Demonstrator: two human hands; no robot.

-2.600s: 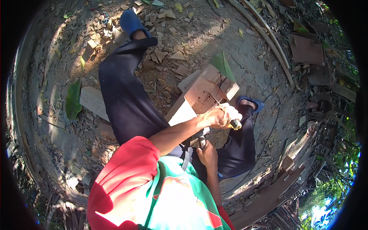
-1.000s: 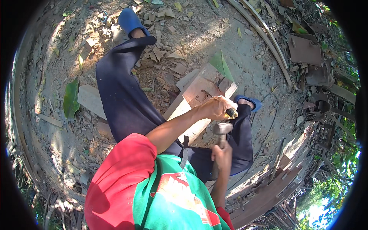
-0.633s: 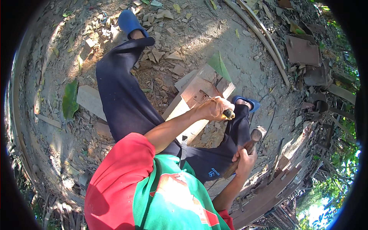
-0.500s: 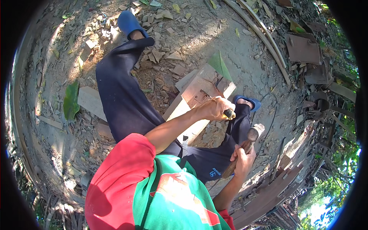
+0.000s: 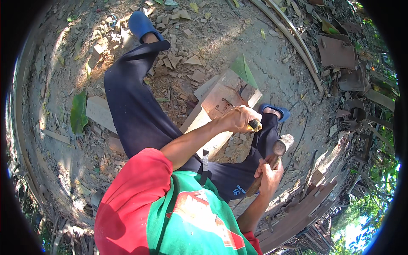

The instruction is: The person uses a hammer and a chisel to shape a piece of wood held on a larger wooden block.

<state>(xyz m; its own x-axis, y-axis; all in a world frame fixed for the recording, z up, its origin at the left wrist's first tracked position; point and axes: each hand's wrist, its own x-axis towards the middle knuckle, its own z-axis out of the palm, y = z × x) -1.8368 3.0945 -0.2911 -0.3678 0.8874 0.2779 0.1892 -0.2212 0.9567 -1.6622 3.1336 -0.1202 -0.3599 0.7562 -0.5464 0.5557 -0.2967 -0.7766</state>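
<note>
My left hand (image 5: 241, 118) is closed around a chisel with a worn dark handle (image 5: 255, 125), held over a pale wooden block (image 5: 217, 100) between my legs; the chisel's blade points up-left onto the block's reddish, marked upper face, its tip hard to make out. My right hand (image 5: 268, 173) grips a hammer (image 5: 280, 146) by its wooden handle, over my right thigh, with the metal head raised right of and below the chisel's butt, not touching it.
My blue clogs (image 5: 142, 26) sit on dirt strewn with wood chips (image 5: 174, 59). A green leaf (image 5: 242, 70) is beside the block, a board (image 5: 100, 112) left of my left leg. Long strips (image 5: 293, 36), scrap pieces (image 5: 338, 51) and a dark cord (image 5: 305, 114) lie to the right.
My right hand and hammer have swung outward to the right from beside the chisel's butt, then shifted very slightly. My left hand stays almost in place on the chisel.
</note>
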